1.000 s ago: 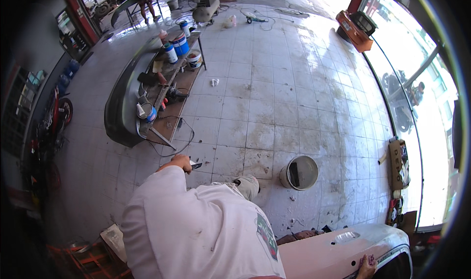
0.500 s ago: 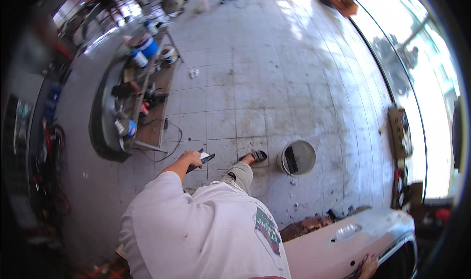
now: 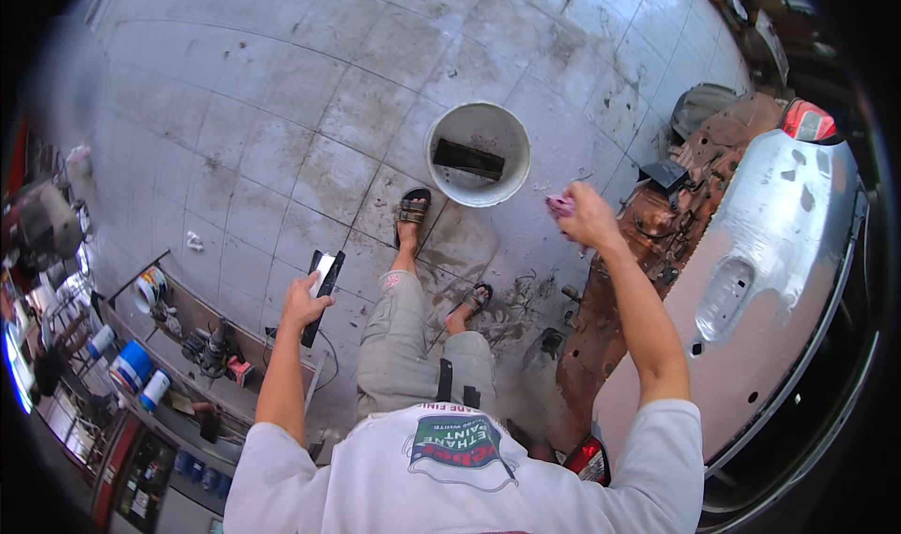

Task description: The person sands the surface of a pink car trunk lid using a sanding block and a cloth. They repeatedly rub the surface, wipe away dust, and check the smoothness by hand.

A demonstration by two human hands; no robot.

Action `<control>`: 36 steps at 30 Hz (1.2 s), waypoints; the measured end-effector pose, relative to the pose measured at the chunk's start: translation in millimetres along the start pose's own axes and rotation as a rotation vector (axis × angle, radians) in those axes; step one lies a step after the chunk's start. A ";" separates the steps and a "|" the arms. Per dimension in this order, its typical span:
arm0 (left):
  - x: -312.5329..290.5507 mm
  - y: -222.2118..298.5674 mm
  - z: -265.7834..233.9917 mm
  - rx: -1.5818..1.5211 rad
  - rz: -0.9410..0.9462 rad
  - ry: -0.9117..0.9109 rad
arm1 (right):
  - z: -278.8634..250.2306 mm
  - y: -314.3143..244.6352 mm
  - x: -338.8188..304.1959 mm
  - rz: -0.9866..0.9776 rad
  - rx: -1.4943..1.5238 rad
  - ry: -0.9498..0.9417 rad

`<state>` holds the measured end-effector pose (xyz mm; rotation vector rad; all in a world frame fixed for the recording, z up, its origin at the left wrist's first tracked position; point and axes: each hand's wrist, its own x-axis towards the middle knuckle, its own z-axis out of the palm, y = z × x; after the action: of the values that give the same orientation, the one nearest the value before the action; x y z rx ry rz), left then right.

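My left hand [image 3: 302, 301] is closed around a long black sanding block [image 3: 328, 276] with a pale strip along it, held over the floor left of my leg. In my right hand [image 3: 591, 220] is a crumpled pinkish-purple cloth [image 3: 560, 205], gripped between the bent fingers. The cloth hangs a little right of a white bucket [image 3: 519, 182]. A dark rectangular block [image 3: 468, 160] lies inside that bucket. To the right of my right forearm is a car's rear panel [image 3: 676, 374], pink over much of its surface and silver toward the far end.
Red tail lights [image 3: 808, 121] sit by the panel's ends. Beside it is a rusty brown body section [image 3: 648, 224]. At lower left, a bench [image 3: 211, 384] carries paint cans and tools; a cable [image 3: 333, 365] curls below it. Stained tiles [image 3: 366, 102] make up the floor.
My view has turned right toward the bucket and car. My right hand, previously on the car panel, has moved off it with the cloth. My left hand still holds the sanding block.
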<state>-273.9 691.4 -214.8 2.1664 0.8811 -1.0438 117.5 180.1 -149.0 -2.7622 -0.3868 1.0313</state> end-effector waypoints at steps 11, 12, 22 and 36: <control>10.0 -129.5 83.5 -0.078 -0.195 -0.314 | 276.4 -39.0 243.3 0.300 0.309 -0.254; 3.6 -136.8 88.9 -0.057 -0.240 -0.337 | 297.7 -33.5 257.2 0.360 0.353 -0.272; 2.4 -143.4 126.5 -0.511 -0.488 -0.334 | 415.3 -8.6 294.4 0.324 0.011 -0.176; 39.7 -82.0 47.2 -0.556 -0.304 -0.394 | 65.6 7.9 -41.8 0.191 0.623 0.168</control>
<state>-338.0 720.5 -289.4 1.3418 1.1607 -1.1466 45.1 164.4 -174.1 -2.3126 0.1997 0.7742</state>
